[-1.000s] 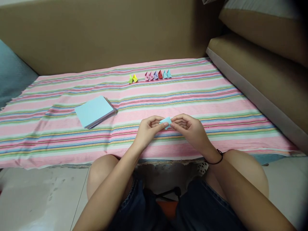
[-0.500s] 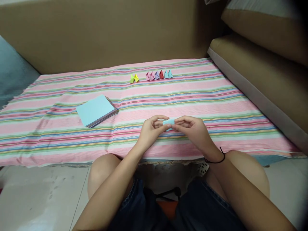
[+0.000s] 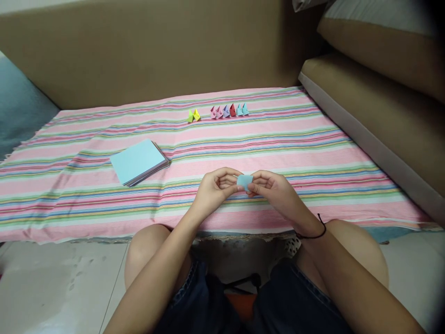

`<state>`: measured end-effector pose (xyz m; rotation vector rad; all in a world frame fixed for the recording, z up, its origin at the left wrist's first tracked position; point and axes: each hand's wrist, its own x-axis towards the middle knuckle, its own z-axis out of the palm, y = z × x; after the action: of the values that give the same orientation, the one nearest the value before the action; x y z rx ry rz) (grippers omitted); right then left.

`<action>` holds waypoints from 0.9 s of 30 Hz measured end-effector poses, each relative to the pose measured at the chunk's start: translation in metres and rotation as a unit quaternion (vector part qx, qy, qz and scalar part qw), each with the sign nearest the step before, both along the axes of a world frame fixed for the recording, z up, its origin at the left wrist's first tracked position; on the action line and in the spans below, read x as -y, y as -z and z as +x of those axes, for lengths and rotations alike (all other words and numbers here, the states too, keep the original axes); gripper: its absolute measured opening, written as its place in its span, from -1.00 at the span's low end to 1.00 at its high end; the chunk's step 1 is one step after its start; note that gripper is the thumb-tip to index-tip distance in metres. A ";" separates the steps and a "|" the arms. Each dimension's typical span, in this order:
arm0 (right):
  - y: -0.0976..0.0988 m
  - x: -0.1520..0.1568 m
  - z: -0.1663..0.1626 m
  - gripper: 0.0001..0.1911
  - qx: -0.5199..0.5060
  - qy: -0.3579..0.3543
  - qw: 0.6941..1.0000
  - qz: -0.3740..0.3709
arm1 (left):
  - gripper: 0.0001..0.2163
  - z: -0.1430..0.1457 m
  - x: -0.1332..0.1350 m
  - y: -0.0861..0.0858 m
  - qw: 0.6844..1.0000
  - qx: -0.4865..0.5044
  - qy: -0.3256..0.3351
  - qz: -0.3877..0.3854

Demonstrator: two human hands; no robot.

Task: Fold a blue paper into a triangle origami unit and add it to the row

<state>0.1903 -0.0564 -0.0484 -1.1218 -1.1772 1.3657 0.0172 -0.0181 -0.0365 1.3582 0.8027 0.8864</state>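
Note:
A small folded piece of light blue paper (image 3: pixel 245 181) is held up between my two hands, just above the striped cloth. My left hand (image 3: pixel 219 186) pinches its left edge, thumb in front and fingers behind. On the right edge, my right hand (image 3: pixel 273 186) grips it the same way, with a black cord round the wrist. The fingers partly cover the paper, so its inner folds cannot be made out.
A stack of paper sheets (image 3: pixel 139 162), light blue on top, lies to the left. Toward the back stand small folded paper pieces: a yellow pair (image 3: pixel 193 115) and a row of several in pink, purple, red and blue (image 3: pixel 225 111). Brown cushions (image 3: pixel 368 111) border the right side.
The blue paper has tilted so that more of its flat face shows. Both hands keep hold of it, with the fingers slightly shifted. The view has moved a little.

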 end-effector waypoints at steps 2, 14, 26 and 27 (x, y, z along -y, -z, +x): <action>0.002 0.000 0.000 -0.69 -0.005 0.015 1.000 -0.004 | -0.72 0.000 0.001 0.001 1.000 0.008 -0.020 0.007; 0.005 0.002 -0.001 -0.68 0.075 0.004 0.997 0.029 | -0.77 0.005 0.005 -0.002 0.994 -0.061 -0.047 0.071; -0.063 0.046 -0.018 -0.81 0.167 0.017 0.973 0.161 | -0.82 -0.013 0.047 -0.059 0.981 -0.052 -0.079 0.167; -0.067 0.053 -0.020 -0.81 0.161 0.016 0.973 0.163 | -0.83 -0.014 0.054 -0.063 0.980 -0.046 -0.088 0.171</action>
<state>0.1703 -0.1090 0.0184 -1.1399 -1.5449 0.9398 0.0030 -0.0721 0.0260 1.6555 0.8787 1.1459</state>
